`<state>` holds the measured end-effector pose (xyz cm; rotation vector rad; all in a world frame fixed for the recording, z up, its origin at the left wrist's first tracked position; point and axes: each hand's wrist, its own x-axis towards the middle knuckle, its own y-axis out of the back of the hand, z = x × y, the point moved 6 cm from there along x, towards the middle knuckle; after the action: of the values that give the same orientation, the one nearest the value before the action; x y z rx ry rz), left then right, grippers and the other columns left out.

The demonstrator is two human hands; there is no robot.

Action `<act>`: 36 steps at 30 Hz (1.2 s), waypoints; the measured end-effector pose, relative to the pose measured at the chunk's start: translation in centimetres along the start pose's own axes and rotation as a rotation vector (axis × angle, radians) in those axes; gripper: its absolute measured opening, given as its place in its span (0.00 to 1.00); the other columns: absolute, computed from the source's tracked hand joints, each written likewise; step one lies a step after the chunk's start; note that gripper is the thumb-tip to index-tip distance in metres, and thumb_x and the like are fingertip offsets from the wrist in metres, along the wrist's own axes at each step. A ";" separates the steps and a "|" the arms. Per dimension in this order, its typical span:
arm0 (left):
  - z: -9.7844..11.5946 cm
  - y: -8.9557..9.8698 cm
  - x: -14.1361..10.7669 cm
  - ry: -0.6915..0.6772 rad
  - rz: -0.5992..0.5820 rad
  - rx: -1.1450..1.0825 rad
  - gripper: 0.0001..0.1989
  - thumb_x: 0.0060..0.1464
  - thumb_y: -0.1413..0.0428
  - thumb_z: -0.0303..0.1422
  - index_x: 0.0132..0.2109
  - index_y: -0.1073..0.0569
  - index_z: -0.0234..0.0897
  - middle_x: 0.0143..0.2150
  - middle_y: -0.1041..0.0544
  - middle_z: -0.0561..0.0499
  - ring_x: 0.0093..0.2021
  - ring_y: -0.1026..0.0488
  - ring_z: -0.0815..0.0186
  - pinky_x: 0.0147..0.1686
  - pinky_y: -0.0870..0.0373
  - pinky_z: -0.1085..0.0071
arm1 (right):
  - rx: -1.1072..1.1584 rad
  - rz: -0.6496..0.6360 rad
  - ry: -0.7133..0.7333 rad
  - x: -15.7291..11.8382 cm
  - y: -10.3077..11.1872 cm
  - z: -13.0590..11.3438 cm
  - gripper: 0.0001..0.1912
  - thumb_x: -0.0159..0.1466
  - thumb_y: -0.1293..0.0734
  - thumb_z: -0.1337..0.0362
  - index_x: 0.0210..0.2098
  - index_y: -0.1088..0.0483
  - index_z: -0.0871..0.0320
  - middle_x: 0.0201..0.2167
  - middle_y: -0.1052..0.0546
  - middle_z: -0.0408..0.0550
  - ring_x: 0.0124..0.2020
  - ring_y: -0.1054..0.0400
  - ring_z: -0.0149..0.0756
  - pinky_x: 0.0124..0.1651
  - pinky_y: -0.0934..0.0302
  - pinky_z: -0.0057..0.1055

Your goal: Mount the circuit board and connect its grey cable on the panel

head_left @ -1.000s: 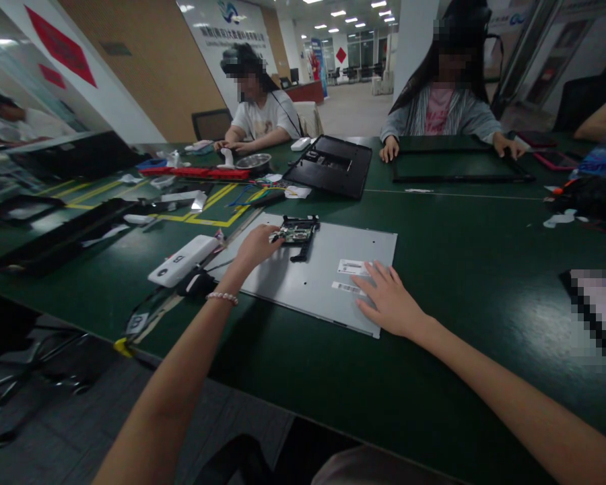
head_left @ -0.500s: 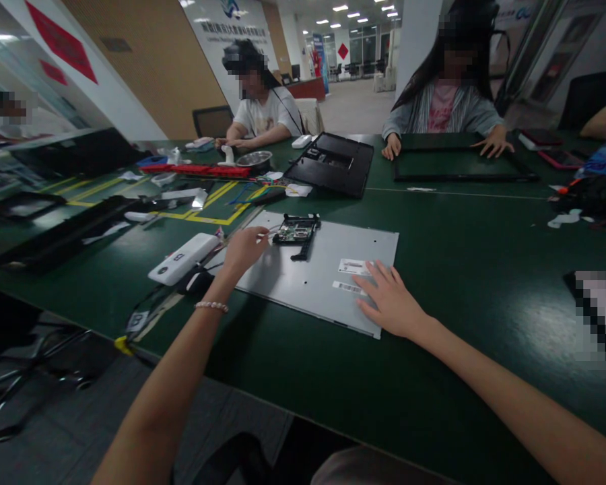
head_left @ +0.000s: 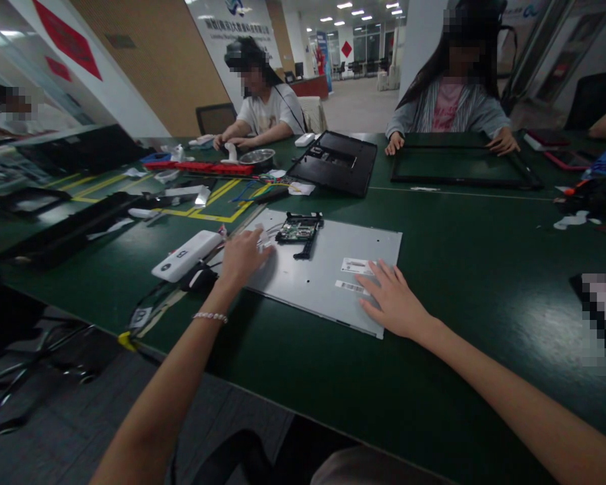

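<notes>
A silver display panel [head_left: 328, 306] lies flat on the green table, two white labels near its right side. On its upper part sits a green circuit board [head_left: 299, 230] in a black bracket frame, with thin cables [head_left: 268, 236] running off to the left. My left hand [head_left: 243, 257] is over the panel's left edge beside those cables, thumb and fingers apart, nothing visibly gripped. My right hand [head_left: 398, 302] rests with fingers spread on the panel's right edge, partly over the labels.
Left of the panel are a white power bank [head_left: 186, 256] and black cables. A long black trim piece [head_left: 71, 225] lies farther left. Beyond are a black back cover [head_left: 333, 162], a red strip [head_left: 202, 167] and a round metal bowl [head_left: 257, 157]. Across the table, a person touches a black frame [head_left: 464, 182].
My left hand has opened from a pinch at the cables, its thumb and fingers now apart. My right hand stays on the panel. The person opposite has drawn one hand in on the black frame.
</notes>
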<state>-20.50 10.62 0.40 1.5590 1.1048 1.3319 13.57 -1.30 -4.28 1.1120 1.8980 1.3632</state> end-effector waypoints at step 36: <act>-1.3 3.0 -3.3 0.191 -0.112 0.077 0.16 0.56 0.49 0.33 0.50 0.27 0.34 0.52 0.27 0.34 0.54 0.31 0.43 0.50 0.36 0.51 | -0.008 -0.004 -0.006 -0.1 0.2 -0.3 0.31 0.71 0.49 0.48 0.68 0.45 0.53 0.72 0.51 0.54 0.72 0.63 0.54 0.69 0.65 0.55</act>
<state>-21.63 6.62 2.40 1.4238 1.3557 1.3974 13.48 -1.49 -3.99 1.1072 1.8879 1.3622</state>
